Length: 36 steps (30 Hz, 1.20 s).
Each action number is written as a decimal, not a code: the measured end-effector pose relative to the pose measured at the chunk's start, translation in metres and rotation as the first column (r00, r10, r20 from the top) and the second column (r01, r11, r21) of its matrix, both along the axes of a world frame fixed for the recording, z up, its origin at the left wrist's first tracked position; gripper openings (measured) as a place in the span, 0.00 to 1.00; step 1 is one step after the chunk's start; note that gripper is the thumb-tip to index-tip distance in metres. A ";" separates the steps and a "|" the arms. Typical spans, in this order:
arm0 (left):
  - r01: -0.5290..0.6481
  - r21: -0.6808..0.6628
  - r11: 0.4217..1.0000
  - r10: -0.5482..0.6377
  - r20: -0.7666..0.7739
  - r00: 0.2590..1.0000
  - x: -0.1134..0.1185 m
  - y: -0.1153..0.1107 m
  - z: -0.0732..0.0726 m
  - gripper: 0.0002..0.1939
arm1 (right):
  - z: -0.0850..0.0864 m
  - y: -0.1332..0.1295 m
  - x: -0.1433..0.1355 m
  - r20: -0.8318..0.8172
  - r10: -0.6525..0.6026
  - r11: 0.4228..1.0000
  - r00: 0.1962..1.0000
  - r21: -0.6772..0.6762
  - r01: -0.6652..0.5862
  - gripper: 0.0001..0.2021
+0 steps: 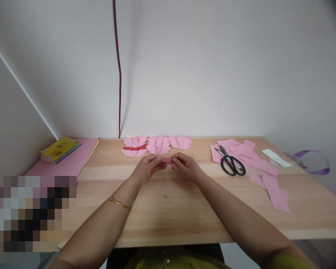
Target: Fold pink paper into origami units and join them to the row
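Observation:
A small piece of folded pink paper [168, 160] is pinched between my two hands above the middle of the wooden table. My left hand [149, 167], with a gold bangle on its wrist, closes its thumb and fingers on the paper's left end. On the right end, my right hand [187, 166] grips with its thumb and fingertips. Most of the paper is hidden by the fingers, so its exact shape cannot be made out. Just beyond the hands lie several folded pink paper pieces [158, 145] in overlapping groups, with a red folded strip [134, 147] among those at left.
Black-handled scissors [233, 165] and a pen lie on pink paper scraps [264, 166] at the right. Farther right are a white strip [276, 157] and a purple band [315, 172]. Pink sheets [63, 164] and a yellow packet [61, 148] lie at left; a cable [119, 82] hangs down the wall.

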<state>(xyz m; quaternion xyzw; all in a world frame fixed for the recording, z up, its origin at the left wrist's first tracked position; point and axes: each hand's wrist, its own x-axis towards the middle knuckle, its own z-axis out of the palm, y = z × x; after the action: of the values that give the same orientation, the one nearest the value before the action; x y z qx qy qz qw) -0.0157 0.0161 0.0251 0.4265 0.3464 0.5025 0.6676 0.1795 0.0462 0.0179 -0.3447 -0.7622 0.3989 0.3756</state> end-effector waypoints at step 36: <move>-0.010 0.198 0.980 0.108 -0.492 0.864 0.006 -0.006 0.002 0.14 | 0.003 -0.012 -0.009 0.094 -0.121 0.992 0.988 -0.015 0.123 0.11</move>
<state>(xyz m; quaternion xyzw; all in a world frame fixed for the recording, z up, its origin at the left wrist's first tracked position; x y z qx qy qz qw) -0.0100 0.0103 0.0275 0.5924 0.4714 0.4256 0.4957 0.1703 0.0346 0.0205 -0.4127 -0.7523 0.3664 0.3597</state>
